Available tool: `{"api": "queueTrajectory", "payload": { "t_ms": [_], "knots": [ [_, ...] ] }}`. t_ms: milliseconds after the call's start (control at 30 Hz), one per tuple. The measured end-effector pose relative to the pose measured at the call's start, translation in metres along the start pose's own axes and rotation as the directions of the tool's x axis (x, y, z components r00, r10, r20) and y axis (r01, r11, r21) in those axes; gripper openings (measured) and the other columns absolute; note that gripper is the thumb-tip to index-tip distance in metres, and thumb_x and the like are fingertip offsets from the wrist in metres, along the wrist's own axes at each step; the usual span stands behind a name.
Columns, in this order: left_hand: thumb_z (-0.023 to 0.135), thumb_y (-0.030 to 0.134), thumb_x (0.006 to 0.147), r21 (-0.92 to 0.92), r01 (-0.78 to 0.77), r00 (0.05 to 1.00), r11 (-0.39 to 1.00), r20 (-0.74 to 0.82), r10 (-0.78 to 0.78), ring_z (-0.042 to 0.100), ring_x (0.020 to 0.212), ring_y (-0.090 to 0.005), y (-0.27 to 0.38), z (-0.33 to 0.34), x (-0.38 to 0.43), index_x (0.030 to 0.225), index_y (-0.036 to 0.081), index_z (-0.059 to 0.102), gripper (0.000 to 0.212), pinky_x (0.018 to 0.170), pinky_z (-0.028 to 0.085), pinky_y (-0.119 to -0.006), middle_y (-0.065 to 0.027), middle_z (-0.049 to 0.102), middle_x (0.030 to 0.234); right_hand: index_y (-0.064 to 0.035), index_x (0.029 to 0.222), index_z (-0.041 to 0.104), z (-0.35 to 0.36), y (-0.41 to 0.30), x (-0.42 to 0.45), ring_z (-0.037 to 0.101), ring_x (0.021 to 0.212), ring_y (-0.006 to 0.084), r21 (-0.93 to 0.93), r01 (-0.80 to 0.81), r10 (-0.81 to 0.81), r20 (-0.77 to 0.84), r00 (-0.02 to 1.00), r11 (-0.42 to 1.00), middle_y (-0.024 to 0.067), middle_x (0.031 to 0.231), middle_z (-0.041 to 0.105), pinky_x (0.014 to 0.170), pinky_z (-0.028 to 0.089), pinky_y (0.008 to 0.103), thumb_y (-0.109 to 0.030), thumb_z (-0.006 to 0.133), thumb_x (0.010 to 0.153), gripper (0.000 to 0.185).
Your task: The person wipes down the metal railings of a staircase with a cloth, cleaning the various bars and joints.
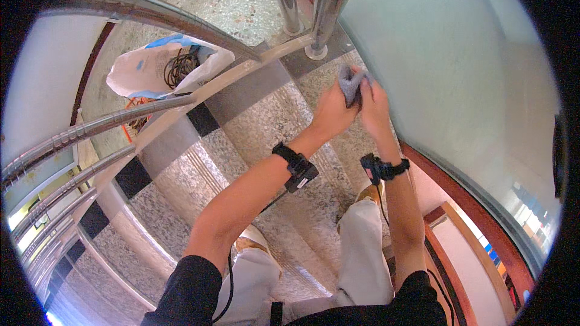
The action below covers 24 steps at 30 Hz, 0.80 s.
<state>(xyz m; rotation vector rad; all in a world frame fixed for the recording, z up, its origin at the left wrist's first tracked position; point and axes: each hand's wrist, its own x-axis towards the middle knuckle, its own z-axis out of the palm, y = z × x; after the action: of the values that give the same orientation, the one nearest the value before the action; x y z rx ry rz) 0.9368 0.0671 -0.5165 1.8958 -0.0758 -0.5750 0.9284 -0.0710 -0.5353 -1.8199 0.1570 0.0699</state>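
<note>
A bunched grey cloth (pixel 351 82) is held between both hands, out ahead of me above the terrazzo stairs (pixel 267 113). My left hand (pixel 334 107) grips it from the left, its fingers partly hidden by the folds. My right hand (pixel 375 99) closes on the cloth's other side, close to the glass panel (pixel 435 68), and looks slightly blurred. Whether that hand touches the glass I cannot tell. Each wrist wears a black strapped device, the left wrist device (pixel 297 167) and the right wrist device (pixel 385 166), with cables trailing back.
Steel railings (pixel 113 120) run along the left, with upright steel posts (pixel 324 13) ahead. Beyond the railing lies an open plastic bag (pixel 145 70) with coiled dark cable (pixel 181 68); something orange (pixel 136 117) is beside it. A red-brown frame (pixel 466 190) edges the glass. My feet stand on the steps.
</note>
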Motion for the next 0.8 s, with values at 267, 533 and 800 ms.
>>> {"api": "queueTrajectory", "payload": {
  "t_ms": [267, 533, 800],
  "knots": [
    [0.079, 0.017, 0.084, -0.514, 0.100, 0.993, 0.852, 0.106, -0.053, 0.058, 0.114, -0.0280, 0.001, -0.044, -0.021, 0.140, -0.001, 0.038, 0.072, 0.099, 0.047, -0.039, -0.0172, 0.055, 0.131, -0.0017, 0.117, 0.064, -0.032, -0.013, -0.003, 0.059, 0.088, 0.0154, 0.431, -0.253, 0.238, 0.090, 0.967, 0.866, 0.0024, 0.097, 0.067, 0.078, 0.046, 0.0318, -0.035, 0.049, 0.107, 0.038],
    [0.080, 0.015, 0.085, 0.259, -0.486, 0.549, 0.835, -0.652, 0.522, 0.065, 0.098, -0.0291, 0.079, -0.084, -0.022, 0.126, 0.003, 0.048, 0.053, 0.081, 0.054, -0.037, -0.0190, 0.062, 0.108, 0.0004, 0.108, 0.053, 0.012, -0.116, 0.069, 0.065, 0.078, 0.0307, 0.081, 0.455, -0.417, -0.287, 0.863, 0.887, 0.0186, 0.085, 0.067, 0.072, 0.050, 0.0427, -0.034, 0.055, 0.104, 0.035],
    [0.091, 0.024, 0.073, 0.815, -0.384, 0.409, 0.435, -0.272, 0.871, 0.066, 0.075, -0.0312, 0.114, -0.150, 0.027, 0.095, 0.005, 0.060, 0.042, 0.067, 0.055, -0.038, -0.0142, 0.066, 0.088, 0.0035, 0.108, 0.046, 0.067, -0.112, 0.131, 0.066, 0.078, 0.0481, -0.339, 0.479, -0.585, -0.536, 0.609, 0.810, 0.0245, 0.079, 0.068, 0.065, 0.052, 0.0498, -0.019, 0.060, 0.101, 0.028]
  ]
}}
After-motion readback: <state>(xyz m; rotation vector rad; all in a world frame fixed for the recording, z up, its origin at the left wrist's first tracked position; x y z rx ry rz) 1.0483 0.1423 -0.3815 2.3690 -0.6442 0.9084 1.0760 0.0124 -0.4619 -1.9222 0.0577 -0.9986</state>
